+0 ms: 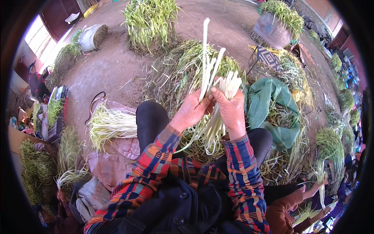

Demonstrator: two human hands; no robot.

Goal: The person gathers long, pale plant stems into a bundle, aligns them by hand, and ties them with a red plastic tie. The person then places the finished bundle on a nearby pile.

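My left hand (191,110) is closed on a few long white stalks (205,58) that stand upright above it. My right hand (230,109) grips a bundle of pale stalks (230,83) with cut white ends on top and long strands hanging down between my forearms. Both hands meet just above my knees, the right thumb over the stalks. Under and behind them is a big heap of tangled green stems (167,78). To my left, a pile of pale stalks (111,123) lies on a pinkish sack (111,156).
A green sack (282,117) lies at my right. A patterned board (268,59) and bundles of greens (150,25) stand farther off. A co-worker in a brown sleeve (280,210) handles stalks at lower right; other people (39,82) are at the edges.
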